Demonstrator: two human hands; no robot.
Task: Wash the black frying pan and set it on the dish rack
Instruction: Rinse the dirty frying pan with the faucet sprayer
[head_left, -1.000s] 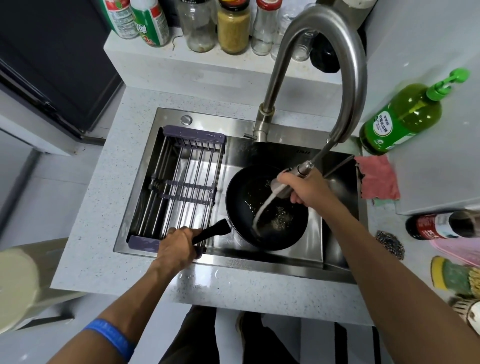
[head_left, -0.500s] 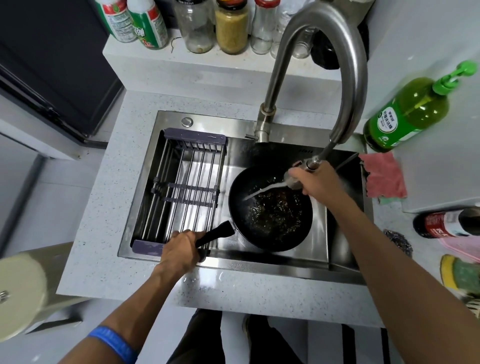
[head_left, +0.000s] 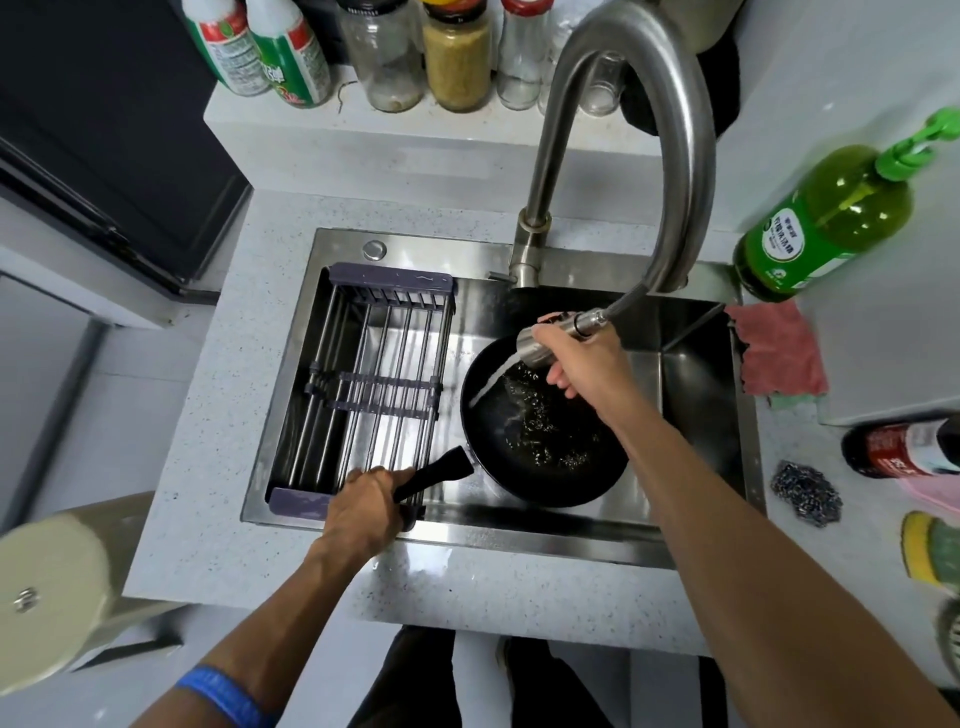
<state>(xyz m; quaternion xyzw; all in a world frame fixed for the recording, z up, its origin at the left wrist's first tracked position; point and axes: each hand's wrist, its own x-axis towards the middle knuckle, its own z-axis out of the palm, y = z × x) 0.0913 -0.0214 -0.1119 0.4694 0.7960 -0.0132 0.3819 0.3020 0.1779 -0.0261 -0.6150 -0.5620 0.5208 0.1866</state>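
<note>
Hidden: left hand (head_left: 363, 506) covers the round black frying pan (head_left: 545, 431) handle's near end.
Grips: left grasps handle; right hand (head_left: 582, 358) grasps steel pull-out sprayer head (head_left: 558, 338).
Left: purple-framed wire dish rack (head_left: 363, 384).

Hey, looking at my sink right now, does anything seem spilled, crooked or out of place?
Nothing stands out. The spray head pulled off the faucet is just how the right hand rinses the frying pan. The left hand grips its handle; the dish rack sits square.

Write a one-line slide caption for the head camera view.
Left hand holds the black frying pan by its handle in the sink while the right hand sprays it with the pull-out faucet head.
</note>
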